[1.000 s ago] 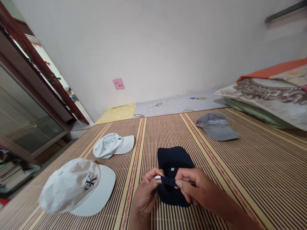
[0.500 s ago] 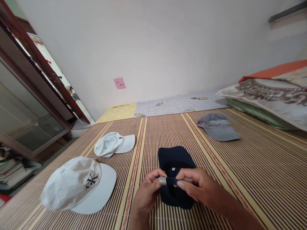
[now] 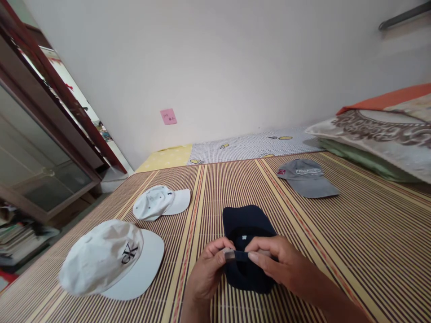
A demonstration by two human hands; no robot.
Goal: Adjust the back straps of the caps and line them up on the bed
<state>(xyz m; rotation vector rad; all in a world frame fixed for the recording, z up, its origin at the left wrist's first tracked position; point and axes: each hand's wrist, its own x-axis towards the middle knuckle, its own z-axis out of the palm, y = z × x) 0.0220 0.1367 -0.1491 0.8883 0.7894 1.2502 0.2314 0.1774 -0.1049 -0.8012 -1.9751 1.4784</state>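
A navy baseball cap (image 3: 247, 217) rests on the striped mat with its opening towards me and a small white label inside. Its back strap (image 3: 241, 256) runs between my two hands. My left hand (image 3: 208, 267) pinches the strap at its metal buckle (image 3: 229, 255), thumb and forefinger closed on it. My right hand (image 3: 278, 260) grips the strap a little to the right, also between thumb and forefinger. The fingers hide parts of the strap and the cap's rim.
On the left lie a large white cap (image 3: 97, 258) with black letters and a smaller white cap (image 3: 156, 202). A grey cap (image 3: 308, 179) sits at the back right, near a pillow (image 3: 380, 139). All are on the striped mat (image 3: 370, 233). A pink note (image 3: 168, 116) sticks to the wall.
My right fingertips have shifted very slightly left along the strap. My left hand keeps its pinch at the buckle, and the caps have stayed in place.
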